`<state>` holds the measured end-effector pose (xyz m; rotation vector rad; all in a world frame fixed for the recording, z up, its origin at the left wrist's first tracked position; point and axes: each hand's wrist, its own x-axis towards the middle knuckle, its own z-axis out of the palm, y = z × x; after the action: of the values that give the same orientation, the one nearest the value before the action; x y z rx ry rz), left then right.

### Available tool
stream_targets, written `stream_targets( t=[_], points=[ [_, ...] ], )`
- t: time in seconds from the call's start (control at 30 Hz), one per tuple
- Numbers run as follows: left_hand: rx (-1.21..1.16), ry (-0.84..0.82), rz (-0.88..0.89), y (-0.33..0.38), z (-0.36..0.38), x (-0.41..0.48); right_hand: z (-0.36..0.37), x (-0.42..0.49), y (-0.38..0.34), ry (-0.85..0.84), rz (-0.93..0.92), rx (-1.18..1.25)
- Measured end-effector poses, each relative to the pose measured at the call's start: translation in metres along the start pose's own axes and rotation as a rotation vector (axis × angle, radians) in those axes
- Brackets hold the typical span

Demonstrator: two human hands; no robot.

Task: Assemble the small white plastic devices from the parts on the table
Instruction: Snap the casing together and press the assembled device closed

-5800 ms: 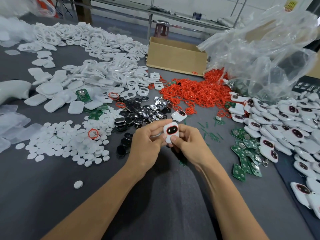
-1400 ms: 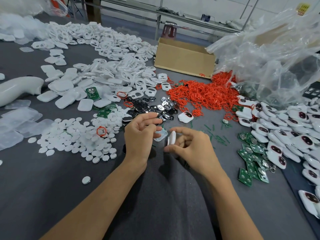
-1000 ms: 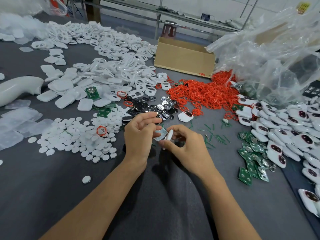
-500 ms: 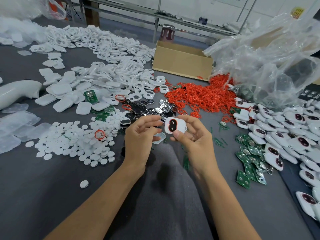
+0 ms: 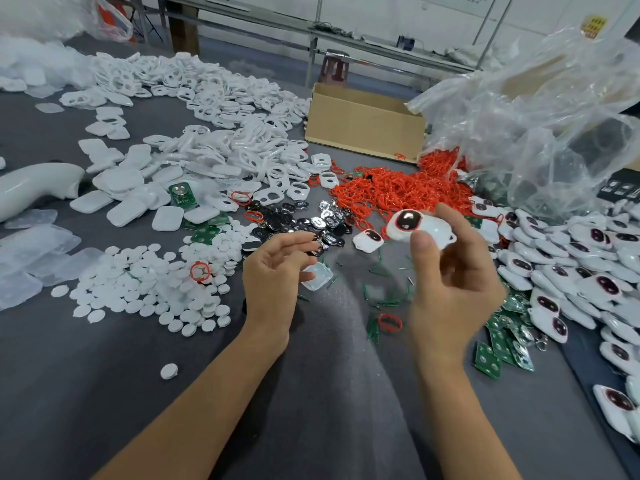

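My right hand (image 5: pixel 450 285) pinches a small white device (image 5: pixel 420 228) with a dark oval window ringed in red, raised above the table between thumb and fingers. My left hand (image 5: pixel 273 275) hovers lower to the left with relaxed, loosely curled fingers and holds nothing. A translucent film piece (image 5: pixel 316 276) lies just beside its fingertips. Another white device (image 5: pixel 367 240) lies on the table between the hands. Finished white devices (image 5: pixel 571 271) are heaped at the right.
White round discs (image 5: pixel 149 285) spread at the left, white shells (image 5: pixel 207 161) behind them. Dark metal parts (image 5: pixel 304 220) and red rings (image 5: pixel 391 192) lie in the middle. Green circuit boards (image 5: pixel 502 344) sit at the right. A cardboard box (image 5: pixel 363 126) and clear plastic bag (image 5: pixel 536 126) stand behind.
My right hand has lifted the white device up and to the right, away from my left hand. My left hand has let go and stays low near the film piece.
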<state>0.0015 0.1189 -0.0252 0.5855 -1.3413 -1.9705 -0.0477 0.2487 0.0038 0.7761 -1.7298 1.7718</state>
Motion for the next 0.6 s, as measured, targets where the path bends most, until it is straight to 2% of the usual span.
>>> stream_targets(
  t=[0.07,0.1,0.13,0.2,0.23,0.3,0.33,0.4,0.43,0.5,0.53,0.6],
  points=[
    [-0.021,0.032,-0.004,0.0,0.001,0.0,0.009,-0.01,-0.002,-0.294,-0.179,-0.237],
    [-0.028,0.048,-0.01,0.001,0.0,0.0,0.011,-0.011,0.0,-0.371,-0.231,-0.358],
    [-0.035,0.052,-0.019,0.002,-0.002,0.0,0.01,-0.008,0.001,-0.322,-0.223,-0.406],
    [-0.075,0.043,-0.034,0.004,-0.004,0.001,0.001,0.003,0.004,-0.12,-0.117,-0.328],
    [-0.088,0.051,-0.043,0.004,-0.004,0.001,-0.003,0.004,0.005,-0.173,-0.098,-0.34],
    [-0.082,0.071,-0.057,0.005,-0.002,0.001,-0.001,-0.004,0.006,-0.399,-0.134,-0.47],
    [-0.075,0.059,-0.061,0.006,-0.001,0.001,0.002,-0.005,0.005,-0.386,-0.098,-0.448],
    [-0.078,0.009,-0.065,0.006,0.0,0.0,0.005,-0.002,0.006,-0.22,0.019,-0.329],
    [-0.078,-0.01,-0.064,0.006,0.0,0.0,0.004,0.0,0.008,-0.256,0.058,-0.302],
    [-0.075,-0.024,-0.067,0.006,-0.001,-0.001,0.005,-0.003,0.013,-0.497,0.061,-0.332],
    [-0.077,-0.036,-0.076,0.006,0.0,0.0,0.006,-0.005,0.014,-0.494,0.089,-0.31],
    [-0.091,-0.071,-0.089,0.006,0.0,0.0,0.006,-0.003,0.013,-0.311,0.205,-0.172]
  ],
)
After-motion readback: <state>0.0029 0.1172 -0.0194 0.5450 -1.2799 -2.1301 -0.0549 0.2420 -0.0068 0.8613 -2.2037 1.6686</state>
